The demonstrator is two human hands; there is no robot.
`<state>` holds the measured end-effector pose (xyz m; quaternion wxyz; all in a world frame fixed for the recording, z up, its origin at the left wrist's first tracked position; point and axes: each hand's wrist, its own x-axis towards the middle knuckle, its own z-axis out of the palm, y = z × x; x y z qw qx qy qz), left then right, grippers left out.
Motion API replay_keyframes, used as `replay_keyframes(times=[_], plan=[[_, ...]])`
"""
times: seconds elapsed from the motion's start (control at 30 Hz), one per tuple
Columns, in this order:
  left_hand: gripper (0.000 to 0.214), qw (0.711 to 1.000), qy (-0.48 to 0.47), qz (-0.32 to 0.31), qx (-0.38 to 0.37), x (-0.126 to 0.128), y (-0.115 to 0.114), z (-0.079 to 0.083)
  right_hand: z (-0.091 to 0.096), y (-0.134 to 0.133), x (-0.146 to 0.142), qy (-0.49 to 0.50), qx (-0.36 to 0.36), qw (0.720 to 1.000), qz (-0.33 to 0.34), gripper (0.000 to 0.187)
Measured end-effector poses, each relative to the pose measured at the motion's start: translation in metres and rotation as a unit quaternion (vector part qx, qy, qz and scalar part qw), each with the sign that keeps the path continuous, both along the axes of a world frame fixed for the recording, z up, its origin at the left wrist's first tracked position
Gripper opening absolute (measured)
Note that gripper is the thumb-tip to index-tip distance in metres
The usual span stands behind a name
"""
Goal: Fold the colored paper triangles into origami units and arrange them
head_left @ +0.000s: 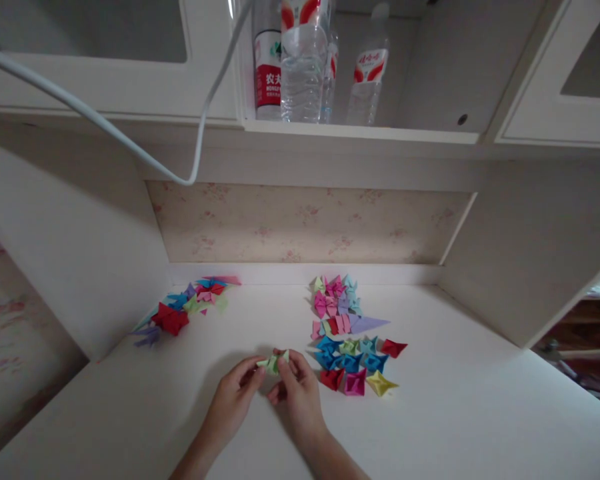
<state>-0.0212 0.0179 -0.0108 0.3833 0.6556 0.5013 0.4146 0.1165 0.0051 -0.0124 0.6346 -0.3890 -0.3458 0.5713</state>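
Between my two hands is a small pale green folded paper piece (273, 364), held just above the white desk. My left hand (235, 393) pinches its left end between thumb and fingers. Its right end is gripped by my right hand (297, 393), with the thumb on the near side. My fingers cover part of the folds. Right of my hands lie rows of folded paper pieces, among them a blue one (350, 362), a magenta one (355, 383), a yellow one (381, 383) and a red one (394, 348).
At the desk's left back lies a loose heap of folded paper with a red star-like piece (170, 319). More pink and purple pieces (331, 305) sit near the back ledge. Overhead, a shelf holds plastic bottles (304, 73), and a white cable (130, 143) hangs in front of the cabinets.
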Motion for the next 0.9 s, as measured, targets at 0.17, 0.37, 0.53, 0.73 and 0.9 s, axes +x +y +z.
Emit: replay_keyframes(times=[0.17, 0.37, 0.53, 0.73, 0.9], plan=[[0.034, 1.000, 0.015, 0.012, 0.014, 0.001, -0.003, 0.002, 0.001, -0.002, 0.003, -0.016, -0.007, 1.000, -0.009, 0.046], [0.040, 0.997, -0.018, 0.071, 0.014, -0.001, -0.001, 0.003, -0.008, -0.002, 0.006, -0.121, -0.001, 0.992, -0.031, 0.039], [0.042, 0.993, -0.046, 0.106, -0.001, -0.001, 0.000, 0.004, -0.007, -0.001, 0.007, -0.153, 0.007, 0.987, -0.043, 0.038], [0.045, 0.991, -0.021, 0.131, -0.005, -0.002, -0.001, 0.006, -0.006, -0.002, 0.006, -0.145, -0.012, 0.989, -0.022, 0.039], [0.045, 0.991, -0.011, 0.130, -0.013, -0.002, -0.003, 0.007, -0.006, 0.000, 0.004, -0.115, -0.014, 0.993, -0.013, 0.039]])
